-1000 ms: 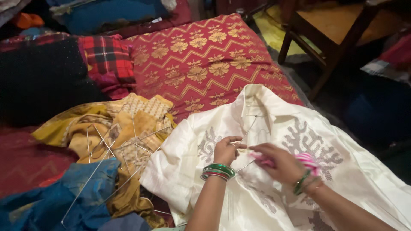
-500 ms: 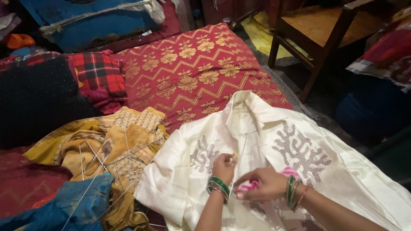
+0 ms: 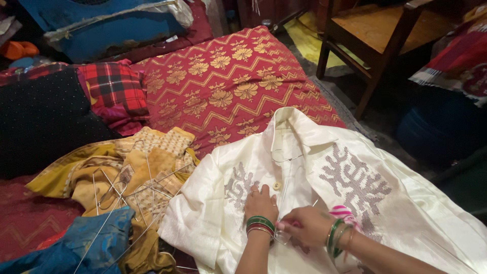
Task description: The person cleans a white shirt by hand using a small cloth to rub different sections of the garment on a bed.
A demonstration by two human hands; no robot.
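Red bedspread with gold zigzag and flower pattern (image 3: 223, 86): fills the upper centre of the frame, covering the bed.

Cream satin shirt with grey branch-like embroidery (image 3: 355, 182): lower right, spread flat on the bedspread, front up, collar toward the upper centre, a round cream button showing on the placket.

Black dotted fabric (image 3: 40, 122): left edge.

Mustard-yellow patterned cloth (image 3: 137, 167): lower left, crumpled, just beside the shirt.

Wooden chair (image 3: 375, 30): upper right, on the floor.

Red plaid cloth (image 3: 114, 86): upper left, beside the black fabric.

Blue shiny cloth (image 3: 96, 243): lower left corner.

Thin wire hangers (image 3: 132, 195): heaped on the yellow cloth.

Right hand (image 3: 307, 226): lower centre, fingers closed together on the shirt front, pinching it near the placket; bangles at the wrist.

Left hand (image 3: 261, 203): lower centre, fingers spread, pressed flat on the shirt just left of the placket; green and red bangles.
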